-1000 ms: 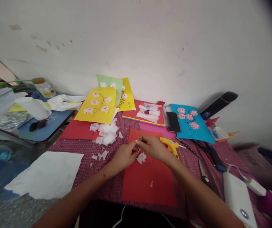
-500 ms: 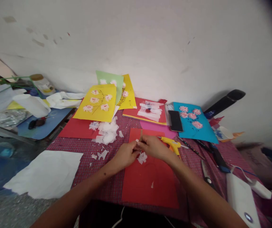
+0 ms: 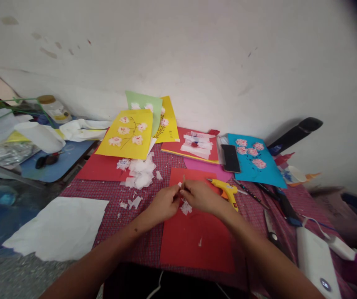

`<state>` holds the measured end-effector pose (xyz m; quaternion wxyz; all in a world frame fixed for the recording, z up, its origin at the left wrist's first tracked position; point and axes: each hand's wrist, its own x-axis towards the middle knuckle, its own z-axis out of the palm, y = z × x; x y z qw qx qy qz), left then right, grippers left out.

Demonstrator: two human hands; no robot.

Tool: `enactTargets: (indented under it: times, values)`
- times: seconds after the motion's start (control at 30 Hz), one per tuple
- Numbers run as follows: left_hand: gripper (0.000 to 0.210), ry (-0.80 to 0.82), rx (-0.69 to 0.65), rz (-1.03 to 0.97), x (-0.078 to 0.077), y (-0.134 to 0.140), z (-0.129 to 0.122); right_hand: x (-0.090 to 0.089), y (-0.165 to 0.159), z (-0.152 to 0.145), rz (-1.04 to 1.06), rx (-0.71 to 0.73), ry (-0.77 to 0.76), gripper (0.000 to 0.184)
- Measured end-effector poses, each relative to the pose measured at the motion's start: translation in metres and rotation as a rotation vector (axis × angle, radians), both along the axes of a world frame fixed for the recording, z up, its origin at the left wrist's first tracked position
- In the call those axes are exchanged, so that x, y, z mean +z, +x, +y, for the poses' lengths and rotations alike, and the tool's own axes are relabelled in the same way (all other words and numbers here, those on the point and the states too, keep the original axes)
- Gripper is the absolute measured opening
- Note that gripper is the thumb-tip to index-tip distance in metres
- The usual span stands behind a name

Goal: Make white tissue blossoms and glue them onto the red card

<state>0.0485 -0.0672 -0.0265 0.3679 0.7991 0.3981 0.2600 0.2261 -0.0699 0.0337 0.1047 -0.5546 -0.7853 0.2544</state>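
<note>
Over a red paper sheet (image 3: 200, 241), my two hands meet with their fingertips together. My right hand (image 3: 201, 196) is closed around a thin brownish stick (image 3: 184, 179) that stands up between the fingers. My left hand (image 3: 166, 202) pinches a small piece of white tissue paper (image 3: 179, 184), mostly hidden by the fingers. Just below the fingertips a white paper flower (image 3: 186, 208) lies on the red sheet. A pile of white tissue pieces (image 3: 143, 172) and torn scraps (image 3: 135, 202) lie to the left of my hands.
Right of my hands lie a yellow glue gun (image 3: 225, 187), a phone (image 3: 230, 158), scissors (image 3: 272, 230) and a white power bank (image 3: 317, 257). Behind stand a yellow flower picture (image 3: 128, 135) and a blue one (image 3: 253, 160). White paper (image 3: 60, 228) overhangs the left edge.
My right hand has shifted slightly down, and the stick in it has tilted and moved a little left. My left hand stays nearly in place.
</note>
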Motion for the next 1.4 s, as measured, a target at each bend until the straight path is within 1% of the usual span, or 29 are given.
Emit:
enactTargets:
  times: [0.1, 0.2, 0.43, 0.63, 0.77, 0.87, 1.07, 1.17, 1.4]
  values:
    - [0.012, 0.069, -0.006, 0.037, 0.003, -0.004, -0.003, 0.001, -0.002, -0.006, -0.021, 0.006, 0.035, 0.017]
    - [0.015, 0.120, -0.056, 0.025, 0.003, -0.007, -0.005, 0.002, -0.002, -0.010, -0.017, 0.015, 0.052, 0.015]
    - [0.019, 0.174, -0.128, 0.038, 0.001, -0.007, -0.007, -0.001, 0.005, -0.013, 0.045, 0.008, 0.057, 0.015]
    - [0.022, 0.160, -0.146, 0.046, 0.003, -0.006, -0.008, -0.005, 0.007, -0.015, 0.116, -0.022, 0.062, 0.020]
    - [0.020, 0.155, -0.119, 0.056, 0.003, -0.006, -0.008, -0.006, 0.007, -0.015, 0.172, -0.045, 0.055, 0.017]
    - [0.020, 0.151, -0.109, 0.068, 0.003, -0.006, -0.008, -0.007, 0.008, -0.015, 0.177, -0.065, 0.055, 0.016]
    - [0.021, 0.165, -0.147, 0.111, 0.004, -0.004, -0.007, -0.008, 0.008, -0.016, 0.167, -0.092, 0.061, 0.021]
    - [0.021, 0.175, -0.155, 0.114, 0.005, -0.004, -0.008, -0.008, 0.008, -0.018, 0.164, -0.102, 0.064, 0.019]
    - [0.019, 0.182, -0.156, 0.120, 0.004, -0.003, -0.006, -0.003, 0.007, -0.021, 0.230, -0.154, 0.086, 0.017]
